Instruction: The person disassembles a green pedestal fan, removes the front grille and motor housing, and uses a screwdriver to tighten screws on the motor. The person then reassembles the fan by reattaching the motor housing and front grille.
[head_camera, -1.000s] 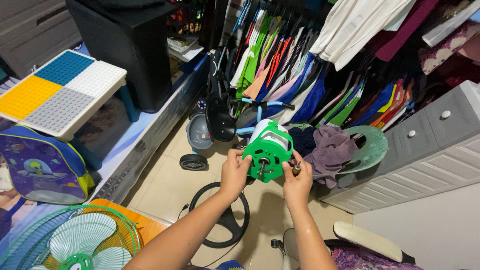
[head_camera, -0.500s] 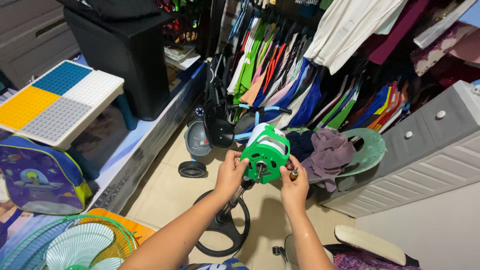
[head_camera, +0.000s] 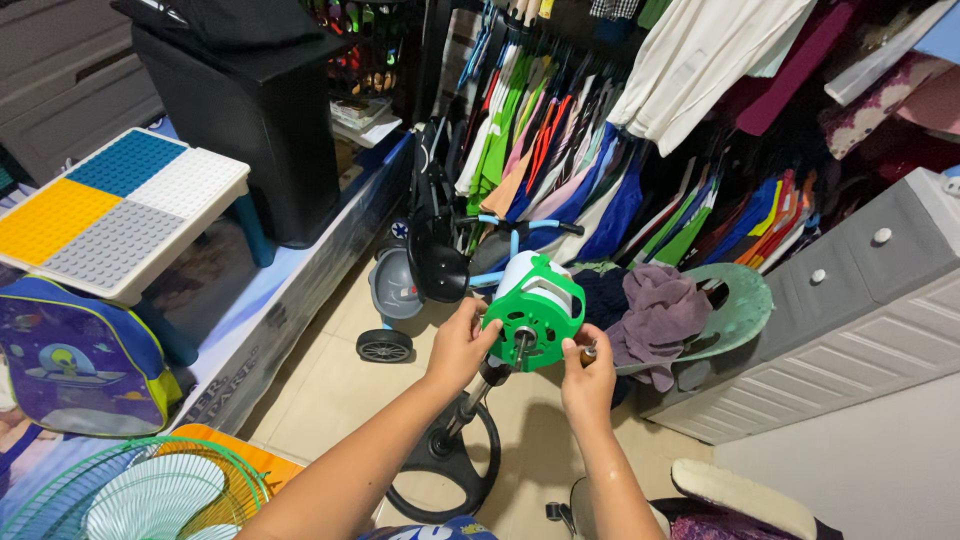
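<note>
1. Green motor (head_camera: 535, 312) sits atop its stand (head_camera: 447, 462); my left hand (head_camera: 458, 345) grips its left edge.
2. Right hand (head_camera: 588, 382), right of the motor, pinches a small screwdriver (head_camera: 588, 352).
3. Grille (head_camera: 130, 495) lies off, lower left; I judge reassembly remains.

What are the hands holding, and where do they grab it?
The left hand grips the left edge of the green fan motor on its stand. The right hand pinches a small brown thing at its fingertips, beside the motor's right edge.

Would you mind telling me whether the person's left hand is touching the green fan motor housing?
Touching. The head view shows the left hand with its fingertips pressed against the left edge of the green fan motor housing, with no gap between them.
</note>
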